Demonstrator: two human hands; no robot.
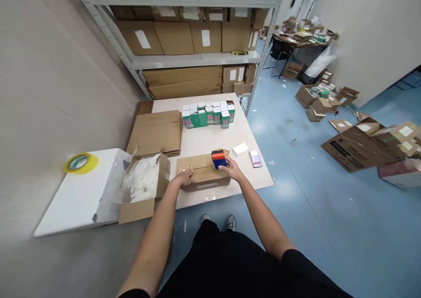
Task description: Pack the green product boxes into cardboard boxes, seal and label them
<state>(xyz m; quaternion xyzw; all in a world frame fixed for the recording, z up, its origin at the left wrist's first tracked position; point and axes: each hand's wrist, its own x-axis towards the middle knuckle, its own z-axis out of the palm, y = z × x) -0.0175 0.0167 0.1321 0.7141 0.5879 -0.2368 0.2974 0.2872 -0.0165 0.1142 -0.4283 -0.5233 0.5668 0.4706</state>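
A closed cardboard box [200, 163] lies lengthwise near the front edge of the white table [210, 138]. My left hand [186, 178] grips the box at its left front corner, beside a shiny strip of clear tape [184, 169]. In my right hand [233, 169] is a blue and orange tape dispenser [219, 161], held upright over the right part of the box top. The fingers are wrapped round its right side. Whether tape stretches between the dispenser and the strip cannot be made out.
Green and white small boxes [208, 115] stand in rows behind. Flattened cardboard [154, 133] is stacked at left, near an open carton [162, 175] with white plastic. A yellow tape roll [80, 163] lies on a white block. A white card [240, 148] rests at right. Shelving [197, 60] rises behind.
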